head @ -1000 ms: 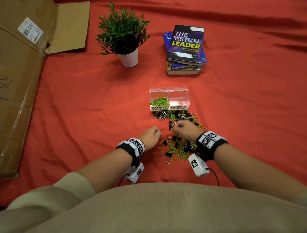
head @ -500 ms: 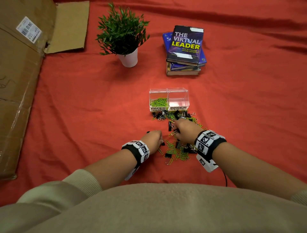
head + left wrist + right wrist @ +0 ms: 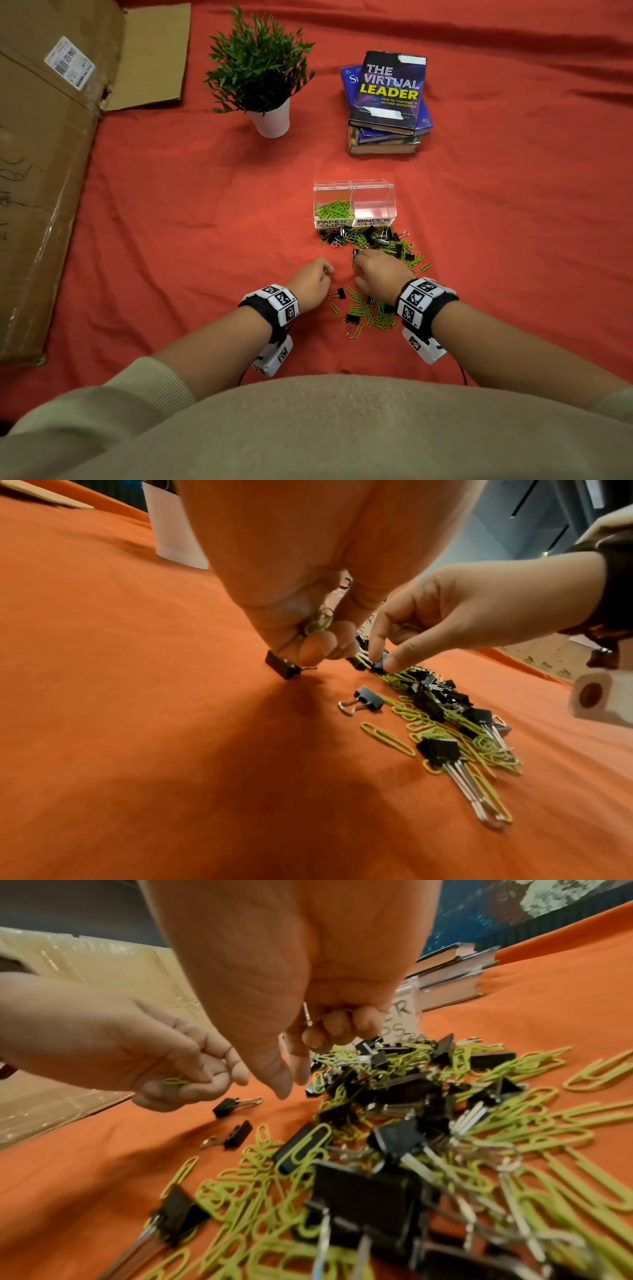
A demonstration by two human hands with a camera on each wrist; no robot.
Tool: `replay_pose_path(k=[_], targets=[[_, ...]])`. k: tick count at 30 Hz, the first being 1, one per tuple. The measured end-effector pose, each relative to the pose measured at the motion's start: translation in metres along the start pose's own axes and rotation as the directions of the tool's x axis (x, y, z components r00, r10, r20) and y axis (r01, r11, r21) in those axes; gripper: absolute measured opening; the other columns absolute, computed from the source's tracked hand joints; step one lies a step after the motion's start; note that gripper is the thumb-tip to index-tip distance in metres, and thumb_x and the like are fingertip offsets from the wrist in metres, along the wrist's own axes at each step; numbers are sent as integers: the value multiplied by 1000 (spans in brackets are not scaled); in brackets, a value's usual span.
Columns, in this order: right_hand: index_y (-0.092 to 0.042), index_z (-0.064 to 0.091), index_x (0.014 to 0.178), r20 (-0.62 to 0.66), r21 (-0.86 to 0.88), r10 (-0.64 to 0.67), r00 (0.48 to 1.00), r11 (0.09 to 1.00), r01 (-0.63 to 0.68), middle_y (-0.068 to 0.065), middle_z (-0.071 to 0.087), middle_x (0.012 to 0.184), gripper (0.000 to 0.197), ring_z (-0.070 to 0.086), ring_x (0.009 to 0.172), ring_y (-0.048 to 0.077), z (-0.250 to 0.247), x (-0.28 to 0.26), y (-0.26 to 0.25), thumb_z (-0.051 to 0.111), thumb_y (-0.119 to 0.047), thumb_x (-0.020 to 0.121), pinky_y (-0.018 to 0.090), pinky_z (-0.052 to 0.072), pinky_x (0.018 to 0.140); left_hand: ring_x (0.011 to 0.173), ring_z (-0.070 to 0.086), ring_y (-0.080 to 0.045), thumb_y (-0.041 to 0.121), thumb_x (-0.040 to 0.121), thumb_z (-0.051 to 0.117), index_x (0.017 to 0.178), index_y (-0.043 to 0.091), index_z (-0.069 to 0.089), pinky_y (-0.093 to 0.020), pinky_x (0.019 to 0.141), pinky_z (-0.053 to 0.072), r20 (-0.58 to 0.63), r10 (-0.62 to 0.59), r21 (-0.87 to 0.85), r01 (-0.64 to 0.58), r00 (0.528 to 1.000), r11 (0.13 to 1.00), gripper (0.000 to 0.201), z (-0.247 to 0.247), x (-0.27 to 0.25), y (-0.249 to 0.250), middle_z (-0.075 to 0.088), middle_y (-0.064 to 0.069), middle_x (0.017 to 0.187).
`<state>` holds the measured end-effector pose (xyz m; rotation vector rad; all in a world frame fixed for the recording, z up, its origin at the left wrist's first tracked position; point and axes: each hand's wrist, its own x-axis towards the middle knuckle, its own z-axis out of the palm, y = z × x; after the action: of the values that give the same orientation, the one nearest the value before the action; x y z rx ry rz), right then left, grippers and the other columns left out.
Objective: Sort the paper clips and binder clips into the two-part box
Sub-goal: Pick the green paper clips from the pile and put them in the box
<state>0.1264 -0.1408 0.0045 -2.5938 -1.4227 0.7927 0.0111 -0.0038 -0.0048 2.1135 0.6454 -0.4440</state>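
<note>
The clear two-part box (image 3: 353, 186) stands on the red cloth; its left part holds green paper clips (image 3: 334, 209), and its right part looks empty. A mixed pile of green paper clips (image 3: 371, 310) and black binder clips (image 3: 370, 236) lies between the box and my hands. My left hand (image 3: 313, 281) hovers at the pile's left edge and pinches green paper clips (image 3: 318, 623) in its curled fingers, just above a small binder clip (image 3: 282, 666). My right hand (image 3: 376, 274) is over the pile, holding a binder clip's wire handle (image 3: 308, 1015), with thumb and forefinger down on the heap.
A potted plant (image 3: 263, 75) and a stack of books (image 3: 387, 102) stand beyond the box. Flattened cardboard (image 3: 44, 171) lies along the left side. Loose binder clips (image 3: 351, 320) sit at the near edge of the pile.
My left hand dipped to the pile's edge and has drawn back a little, up and to the left. My right hand has stayed over the pile.
</note>
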Motion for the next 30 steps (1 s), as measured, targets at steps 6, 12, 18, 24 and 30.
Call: replay_pose_path(k=[6,12,18,24,30], targets=[[-5,56,106,114,-11,4,994,1000,-3,12,54,111,28,55,107,31,19,-2,-13,53,-27,90,41,48,85,93,59,-31,19,99,41,104,7,50,-35,74,41,23,103,183,-106,994,977,16,17,-3,5,64,-16,100],[-7,55,95,145,75,26,989,996,-37,12,54,102,12,57,98,32,16,-4,-10,51,-17,88,39,47,83,102,59,-35,22,92,53,106,9,46,-45,81,48,6,115,410,-107,993,906,20,18,2,3,62,-13,111],[-3,57,103,186,68,-62,981,996,50,14,56,111,24,54,105,30,11,-8,-3,49,-3,80,36,46,89,101,58,-32,25,86,56,104,14,50,-40,81,49,92,246,457,-261,965,851,22,12,-6,-4,60,-10,108],[-3,52,111,202,-35,-216,955,973,228,12,49,116,39,45,112,25,20,-19,-7,64,-25,81,35,41,95,107,56,-27,23,85,60,106,15,55,-38,86,45,265,252,515,-358,931,779,23,21,-12,-5,56,-8,112],[-1,51,111,245,-69,-173,954,978,195,15,52,116,28,48,113,30,25,-22,-14,55,-15,87,37,42,93,104,57,-29,25,90,56,100,13,56,-39,87,46,238,170,504,-271,956,820,15,24,-16,-10,57,-9,110]])
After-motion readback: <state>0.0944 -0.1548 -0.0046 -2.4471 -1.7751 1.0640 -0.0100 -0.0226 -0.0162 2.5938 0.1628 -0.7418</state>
